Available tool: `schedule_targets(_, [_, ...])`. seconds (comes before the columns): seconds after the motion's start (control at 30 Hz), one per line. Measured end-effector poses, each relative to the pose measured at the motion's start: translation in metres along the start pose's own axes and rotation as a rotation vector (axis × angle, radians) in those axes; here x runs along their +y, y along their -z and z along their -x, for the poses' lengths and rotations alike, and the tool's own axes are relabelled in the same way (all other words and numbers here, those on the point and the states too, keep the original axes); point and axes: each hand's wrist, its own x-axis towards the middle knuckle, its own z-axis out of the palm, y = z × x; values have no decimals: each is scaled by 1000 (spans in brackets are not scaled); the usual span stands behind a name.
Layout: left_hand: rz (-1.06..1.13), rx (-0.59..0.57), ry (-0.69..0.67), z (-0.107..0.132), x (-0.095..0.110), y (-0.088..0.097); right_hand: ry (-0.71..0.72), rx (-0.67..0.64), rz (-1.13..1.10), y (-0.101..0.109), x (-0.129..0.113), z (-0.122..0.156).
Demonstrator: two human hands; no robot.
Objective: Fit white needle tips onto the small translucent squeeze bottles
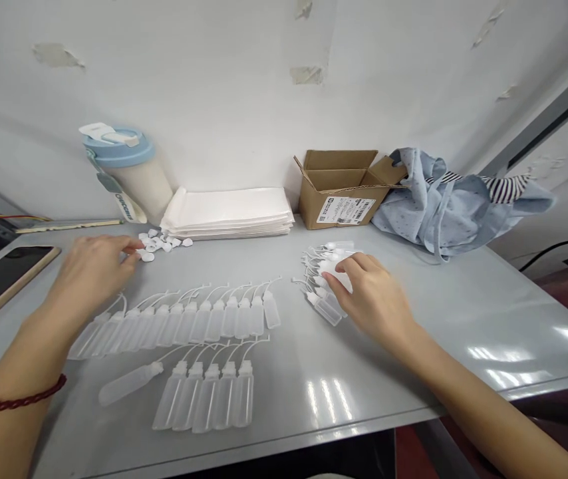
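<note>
My left hand (pixel 92 269) reaches to a small pile of white caps (pixel 167 245), its thumb and forefinger pinched at a cap (pixel 145 255) on the pile's near edge. Over a cluster of small translucent squeeze bottles (pixel 324 307), my right hand (pixel 376 296) has its thumb and forefinger closed around one bottle (pixel 342 276). Similar bottles with thin strap-like tails lie in a long row (pixel 184 322) in front of my left hand. Nearer the table edge is a shorter row (pixel 209 399), with one bottle (pixel 132 384) lying slanted on its left.
A stack of white sheets or pouches (pixel 229 209) lies by the wall, beside a blue-lidded cup (pixel 137 176). An opened cardboard box (pixel 338 193) and bunched light-blue cloth (pixel 443 206) stand at the back right. A phone (pixel 4 276) lies at the left table edge.
</note>
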Motion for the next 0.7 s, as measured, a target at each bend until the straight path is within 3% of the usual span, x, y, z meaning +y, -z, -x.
schedule_targets(0.1, [-10, -28, -1, -3, -7, -9, 60, 110, -10, -4, -5, 6])
schedule_targets(0.2, [14, -47, -2, -6, -10, -16, 133, 106, -143, -5, -15, 14])
schedule_targets(0.4, [24, -78, 1, -6, -7, -22, 535, -183, -549, 4, -38, 30])
schedule_targets(0.53, [42, -91, 19, -7, -4, -22, 732, -334, -548, 9, -47, 38])
schedule_targets(0.7, [135, -136, -1, -7, 7, -14, 832, -468, -529, 7, -52, 45])
